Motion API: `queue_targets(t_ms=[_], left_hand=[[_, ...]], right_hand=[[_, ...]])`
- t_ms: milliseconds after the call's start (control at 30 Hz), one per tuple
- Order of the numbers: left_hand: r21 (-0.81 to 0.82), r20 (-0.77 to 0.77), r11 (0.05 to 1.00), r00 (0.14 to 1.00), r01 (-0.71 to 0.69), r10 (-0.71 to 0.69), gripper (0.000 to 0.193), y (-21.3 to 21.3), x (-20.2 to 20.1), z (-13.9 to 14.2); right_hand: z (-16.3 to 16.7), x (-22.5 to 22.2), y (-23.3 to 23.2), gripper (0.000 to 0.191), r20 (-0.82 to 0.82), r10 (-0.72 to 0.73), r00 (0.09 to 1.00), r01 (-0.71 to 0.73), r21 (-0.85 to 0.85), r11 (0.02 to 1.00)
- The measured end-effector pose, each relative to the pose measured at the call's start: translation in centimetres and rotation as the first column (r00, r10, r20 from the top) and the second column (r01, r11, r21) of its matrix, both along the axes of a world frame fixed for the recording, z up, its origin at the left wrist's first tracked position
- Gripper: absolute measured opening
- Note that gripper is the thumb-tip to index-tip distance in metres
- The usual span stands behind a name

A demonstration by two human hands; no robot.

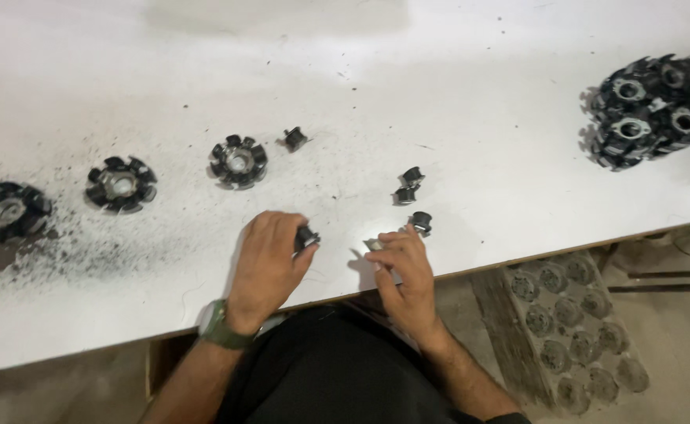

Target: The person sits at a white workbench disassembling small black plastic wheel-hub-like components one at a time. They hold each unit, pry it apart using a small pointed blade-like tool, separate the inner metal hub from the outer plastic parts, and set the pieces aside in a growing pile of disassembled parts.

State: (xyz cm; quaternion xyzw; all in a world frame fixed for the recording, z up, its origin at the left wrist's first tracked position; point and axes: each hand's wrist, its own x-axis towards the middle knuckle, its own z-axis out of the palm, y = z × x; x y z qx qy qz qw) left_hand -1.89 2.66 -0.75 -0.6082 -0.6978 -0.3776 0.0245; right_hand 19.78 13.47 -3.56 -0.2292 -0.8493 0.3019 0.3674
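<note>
On white table (455,71), fingers (304,250) perhaps pinch black bobbin (307,236).

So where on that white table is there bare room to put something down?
The far half of the white table is bare, also the stretch between the small black pieces and the wheel pile. Crowded: the left row of wheels and around both hands.

Bare forearms, green wristwatch (221,326) on left wrist, black trousers (337,369), no gloves.
</note>
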Motion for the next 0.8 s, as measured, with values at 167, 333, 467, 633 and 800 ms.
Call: queue_targets(t_ms=[167,333,467,633,800], left_hand=[[-0.241,0.109,0.966,0.987,-0.089,0.118,0.041,-2.3,-0.1,2.1],[-0.228,-0.137,0.973,0.988,0.030,-0.063,0.048,-2.6,0.6,2.1],[-0.238,-0.194,0.959,0.960,0.154,-0.202,0.052,-1.5,2.9,1.1],[-0.199,-0.053,0.953,0.969,0.228,-0.242,0.057,-1.6,4.6,1.2],[-0.174,-0.007,0.964,0.979,0.199,-0.203,0.053,-1.8,4.2,1.6]], right_hand=[[0.2,0.0,-0.2,0.023,-0.013,0.017,1.000,-0.017,0.012,1.000],[0.4,-0.2,-0.4,0.024,0.024,0.034,0.999,-0.035,0.048,0.998],[0.9,-0.5,-0.9,0.029,0.161,0.060,0.985,-0.077,0.103,0.992],[1.3,-0.8,-1.1,0.045,0.255,0.044,0.966,-0.085,0.151,0.985],[1.2,-0.8,-0.9,0.040,0.295,0.051,0.954,-0.095,0.135,0.986]])
